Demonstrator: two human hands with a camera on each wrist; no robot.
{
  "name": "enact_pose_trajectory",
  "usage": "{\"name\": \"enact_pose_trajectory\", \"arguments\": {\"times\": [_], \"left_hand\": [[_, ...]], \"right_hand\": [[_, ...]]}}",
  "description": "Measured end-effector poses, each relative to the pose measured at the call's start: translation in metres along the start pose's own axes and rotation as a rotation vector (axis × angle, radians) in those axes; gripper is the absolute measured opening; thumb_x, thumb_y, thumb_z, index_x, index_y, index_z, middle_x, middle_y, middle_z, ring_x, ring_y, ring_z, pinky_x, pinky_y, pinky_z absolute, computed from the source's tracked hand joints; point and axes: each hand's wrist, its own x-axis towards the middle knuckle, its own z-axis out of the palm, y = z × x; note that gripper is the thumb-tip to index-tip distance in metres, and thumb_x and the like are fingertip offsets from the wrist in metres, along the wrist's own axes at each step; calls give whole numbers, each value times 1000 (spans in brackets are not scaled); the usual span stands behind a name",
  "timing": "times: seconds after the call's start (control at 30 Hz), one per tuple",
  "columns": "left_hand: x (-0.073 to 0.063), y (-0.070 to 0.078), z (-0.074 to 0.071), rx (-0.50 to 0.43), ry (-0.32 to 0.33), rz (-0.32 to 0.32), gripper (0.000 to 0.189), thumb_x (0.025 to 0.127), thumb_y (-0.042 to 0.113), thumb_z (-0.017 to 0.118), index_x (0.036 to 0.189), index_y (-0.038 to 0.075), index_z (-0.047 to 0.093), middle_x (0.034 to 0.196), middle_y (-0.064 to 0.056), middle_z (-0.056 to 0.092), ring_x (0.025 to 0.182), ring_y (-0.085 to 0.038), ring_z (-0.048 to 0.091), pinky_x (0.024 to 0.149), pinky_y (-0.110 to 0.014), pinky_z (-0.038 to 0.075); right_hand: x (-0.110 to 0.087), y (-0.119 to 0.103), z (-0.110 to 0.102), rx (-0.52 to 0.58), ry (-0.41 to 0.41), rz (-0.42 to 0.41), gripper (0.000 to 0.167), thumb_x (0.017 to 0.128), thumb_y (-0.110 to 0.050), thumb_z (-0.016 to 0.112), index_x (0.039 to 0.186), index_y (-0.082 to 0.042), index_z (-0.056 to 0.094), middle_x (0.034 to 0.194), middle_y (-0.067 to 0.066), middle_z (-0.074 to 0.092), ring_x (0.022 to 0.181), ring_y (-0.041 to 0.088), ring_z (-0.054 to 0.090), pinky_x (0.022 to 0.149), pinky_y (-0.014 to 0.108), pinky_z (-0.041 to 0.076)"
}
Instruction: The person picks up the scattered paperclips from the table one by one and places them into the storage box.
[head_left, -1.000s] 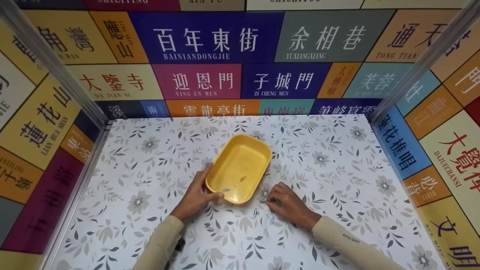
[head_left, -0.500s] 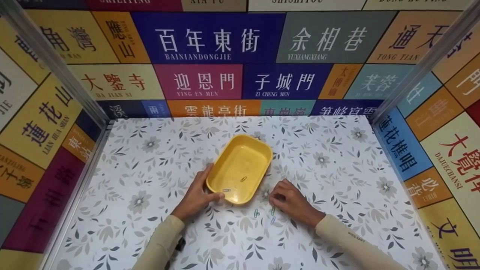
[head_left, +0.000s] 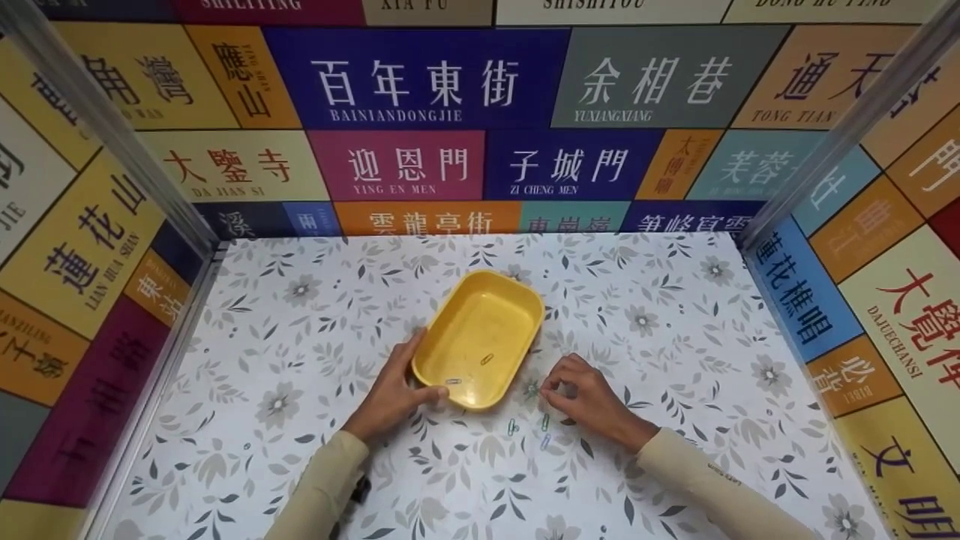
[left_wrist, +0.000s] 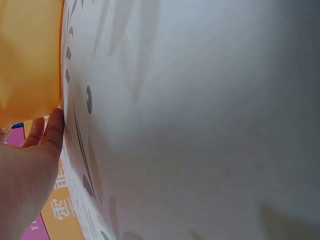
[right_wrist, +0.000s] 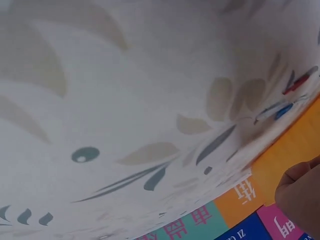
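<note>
A yellow plastic tray [head_left: 480,322] sits at an angle on the table with two small paper clips [head_left: 452,382] inside. My left hand [head_left: 394,390] holds its near left corner, thumb at the front rim and fingers along the outer side. To the right of the tray is my right hand [head_left: 589,397], fingers curled, thumb and forefinger pinched together. A faint greenish paper clip [head_left: 531,389] appears at its fingertips, small and unclear. Between the hands lie green paper clips [head_left: 513,427] and a bluish paper clip [head_left: 546,441]. The right wrist view shows only the thumb [right_wrist: 300,190].
A white floral sheet [head_left: 315,465] covers the table. Panels with large lettering [head_left: 412,75] enclose the back and both sides, with metal posts [head_left: 810,135] at the corners. A small dark object [head_left: 361,490] lies beside the left sleeve.
My right hand has drawn slightly right and away from me, lifting off the loose clips and uncovering a green one. My left hand and the tray have stayed in place.
</note>
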Motion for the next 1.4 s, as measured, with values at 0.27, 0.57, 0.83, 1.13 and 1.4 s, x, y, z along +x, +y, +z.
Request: {"name": "enact_pose_trajectory", "arguments": {"times": [0.27, 0.57, 0.83, 1.13, 1.4], "left_hand": [[-2, 0, 1, -13, 9, -2, 115, 85, 33, 97, 177, 25, 28, 157, -12, 48, 152, -29, 45, 133, -50, 24], [0, 0, 1, 5, 10, -5, 116, 85, 35, 96, 177, 23, 27, 159, -11, 48, 153, -28, 45, 134, -49, 22], [-2, 2, 1, 13, 12, -19, 117, 84, 30, 96, 177, 23, 26, 161, -10, 47, 155, -27, 43, 135, -47, 22], [-3, 1, 2, -20, 9, -31, 117, 84, 32, 96, 177, 25, 26, 163, -9, 45, 157, -27, 41, 135, -48, 21], [-1, 2, 1, -31, 8, -24, 116, 85, 34, 97, 177, 25, 28, 159, -10, 47, 155, -28, 43, 134, -49, 22]], "right_hand": [[6, -12, -6, 19, -19, 9, 25, 85, 15, 85, 86, -10, 79, 86, 3, 69, 85, 25, 63, 79, 32, 52], [15, -12, -11, 18, -52, 42, 26, 89, 9, 85, 89, -16, 79, 90, -5, 69, 89, 18, 64, 85, 25, 52], [25, -18, -11, -2, -105, 77, 22, 91, 5, 84, 90, -16, 79, 91, -7, 68, 91, 16, 63, 83, 29, 53], [33, -20, -12, -27, -156, 92, 19, 92, 4, 85, 89, -14, 79, 92, -7, 68, 93, 16, 61, 90, 30, 52], [44, -18, -13, -31, -157, 24, 21, 91, 7, 84, 90, -14, 78, 91, -5, 69, 92, 18, 61, 85, 31, 50]]}}
